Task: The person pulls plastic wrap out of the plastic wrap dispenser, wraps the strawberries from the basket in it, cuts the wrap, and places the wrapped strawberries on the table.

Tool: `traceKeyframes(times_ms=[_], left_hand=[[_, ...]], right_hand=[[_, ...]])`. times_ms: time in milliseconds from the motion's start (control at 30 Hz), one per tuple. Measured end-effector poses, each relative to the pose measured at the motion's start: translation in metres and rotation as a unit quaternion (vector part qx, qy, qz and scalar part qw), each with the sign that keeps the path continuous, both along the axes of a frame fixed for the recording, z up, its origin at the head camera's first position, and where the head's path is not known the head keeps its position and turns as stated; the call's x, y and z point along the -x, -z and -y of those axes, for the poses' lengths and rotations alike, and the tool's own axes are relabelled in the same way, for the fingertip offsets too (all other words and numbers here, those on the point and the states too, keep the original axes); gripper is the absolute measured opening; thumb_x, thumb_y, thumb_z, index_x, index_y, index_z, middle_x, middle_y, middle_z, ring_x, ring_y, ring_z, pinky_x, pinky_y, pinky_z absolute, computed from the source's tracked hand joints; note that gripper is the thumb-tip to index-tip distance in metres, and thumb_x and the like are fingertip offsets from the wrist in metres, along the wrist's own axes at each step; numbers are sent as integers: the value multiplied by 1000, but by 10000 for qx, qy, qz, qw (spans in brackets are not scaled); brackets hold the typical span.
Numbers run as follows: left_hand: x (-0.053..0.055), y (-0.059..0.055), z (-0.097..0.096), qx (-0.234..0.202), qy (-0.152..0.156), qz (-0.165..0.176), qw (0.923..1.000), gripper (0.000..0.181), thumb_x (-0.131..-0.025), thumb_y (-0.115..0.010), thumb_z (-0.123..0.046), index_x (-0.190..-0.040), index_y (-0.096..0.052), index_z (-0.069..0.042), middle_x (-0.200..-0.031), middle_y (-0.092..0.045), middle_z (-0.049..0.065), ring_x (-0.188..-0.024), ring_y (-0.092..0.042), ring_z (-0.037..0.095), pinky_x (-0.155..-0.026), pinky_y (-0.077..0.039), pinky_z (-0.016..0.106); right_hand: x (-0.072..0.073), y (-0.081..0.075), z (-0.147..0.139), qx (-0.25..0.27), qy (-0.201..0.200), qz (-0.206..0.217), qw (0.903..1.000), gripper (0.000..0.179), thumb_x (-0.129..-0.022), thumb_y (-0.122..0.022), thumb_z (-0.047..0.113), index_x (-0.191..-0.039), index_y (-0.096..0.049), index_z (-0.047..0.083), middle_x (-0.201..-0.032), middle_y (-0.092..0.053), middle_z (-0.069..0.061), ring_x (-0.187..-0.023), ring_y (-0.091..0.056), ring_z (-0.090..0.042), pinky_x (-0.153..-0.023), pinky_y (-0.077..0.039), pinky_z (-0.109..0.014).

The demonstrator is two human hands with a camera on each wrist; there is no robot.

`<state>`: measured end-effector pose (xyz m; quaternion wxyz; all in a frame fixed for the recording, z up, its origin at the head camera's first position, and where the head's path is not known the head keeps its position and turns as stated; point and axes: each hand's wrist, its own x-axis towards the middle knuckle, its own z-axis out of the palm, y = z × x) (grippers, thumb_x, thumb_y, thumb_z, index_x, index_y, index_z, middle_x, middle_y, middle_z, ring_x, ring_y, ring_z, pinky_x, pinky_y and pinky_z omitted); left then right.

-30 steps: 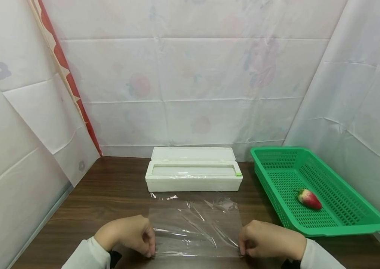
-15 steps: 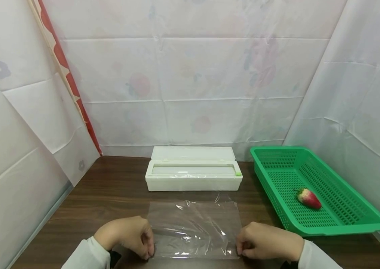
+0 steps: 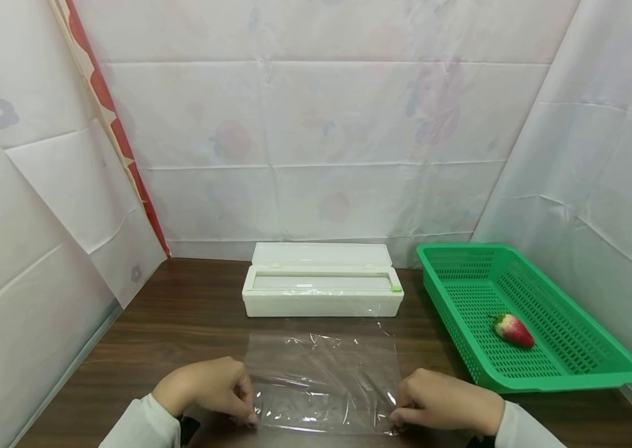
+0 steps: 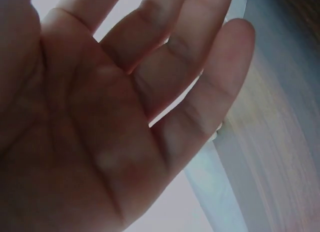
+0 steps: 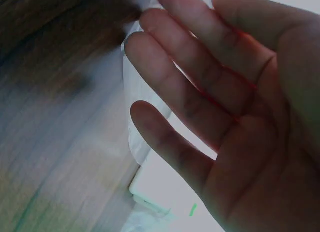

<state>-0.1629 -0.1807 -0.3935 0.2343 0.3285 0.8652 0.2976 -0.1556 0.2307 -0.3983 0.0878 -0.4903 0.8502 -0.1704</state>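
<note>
My left hand [image 3: 211, 389] and right hand [image 3: 443, 399] each pinch a near corner of the clear film [image 3: 318, 389]. Film spread over dark table [image 3: 187, 323], between my hands and white box [image 3: 321, 305], lid [image 3: 321, 254] raised.

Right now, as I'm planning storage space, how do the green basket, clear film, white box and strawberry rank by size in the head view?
1. Green basket and clear film: too alike to rank; the film's far edge is unclear.
2. White box
3. Strawberry
</note>
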Motion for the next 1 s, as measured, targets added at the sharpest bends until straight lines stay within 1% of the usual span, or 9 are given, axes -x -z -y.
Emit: traceKeyframes(times_ms=[100,200,300,367,467,600,733,833,1000], left_hand=[[0,0,0,-90,0,129,9999,13,-79,-81,-8,-73,-75,-18,-66,-65,-16,-62,-58,-2,-58,-50,21],[0,0,1,-140,-22,295,9995,17,-74,-83,-2,-77,-75,-17,-67,-66,-14,-62,-60,-1,-59,-50,22],[0,-1,2,-113,-48,312,9994,21,-72,-86,-5,-80,-73,-19,-68,-64,-13,-63,-59,1,-59,-50,23],[0,-2,2,-97,-47,268,9996,23,-71,-88,-8,-82,-72,-20,-69,-63,-14,-64,-59,1,-59,-50,23],[0,-1,1,-124,-13,276,9995,26,-71,-89,-9,-85,-71,-21,-71,-64,-14,-66,-60,1,-60,-50,22],[1,0,1,-236,58,422,9988,25,-73,-87,-9,-88,-71,-20,-73,-64,-14,-67,-62,2,-62,-51,22],[3,-2,2,-386,171,398,9983,22,-77,-85,-12,-94,-71,-17,-77,-64,-13,-69,-62,2,-64,-52,23],[5,-5,2,-442,160,398,9981,23,-80,-84,-15,-99,-70,-16,-81,-64,-11,-73,-62,3,-66,-52,23],[6,-6,4,-428,40,496,9978,26,-82,-82,-16,-104,-69,-16,-85,-64,-8,-78,-63,5,-69,-52,25]], right_hand=[[2,3,-1,-67,-23,-8,10000,14,-89,-76,12,-80,-71,22,-77,-57,23,-68,-48,12,-59,-40,-6],[3,5,-2,-104,10,50,9999,23,-80,-80,3,-87,-70,22,-86,-59,20,-76,-53,8,-64,-44,-9],[3,5,-3,-167,116,144,9997,28,-76,-83,3,-90,-69,23,-89,-56,19,-77,-53,5,-65,-46,-12],[3,4,-4,-201,185,199,9994,29,-76,-84,5,-93,-69,24,-90,-54,19,-78,-52,4,-66,-47,-14],[2,3,-5,-246,288,391,9985,29,-78,-84,7,-95,-68,24,-92,-54,20,-79,-52,4,-66,-47,-16],[1,0,-5,-273,362,586,9973,25,-81,-82,10,-97,-68,24,-96,-56,20,-81,-54,4,-68,-49,-17],[2,-5,-5,-319,495,691,9959,22,-83,-81,12,-99,-70,23,-97,-59,20,-82,-56,3,-69,-51,-19],[3,-7,-5,-389,603,827,9940,21,-85,-81,14,-102,-71,22,-97,-60,20,-82,-55,2,-70,-51,-21],[3,-7,-6,-435,607,841,9937,21,-87,-79,18,-106,-71,20,-98,-59,20,-83,-54,2,-71,-50,-21]])
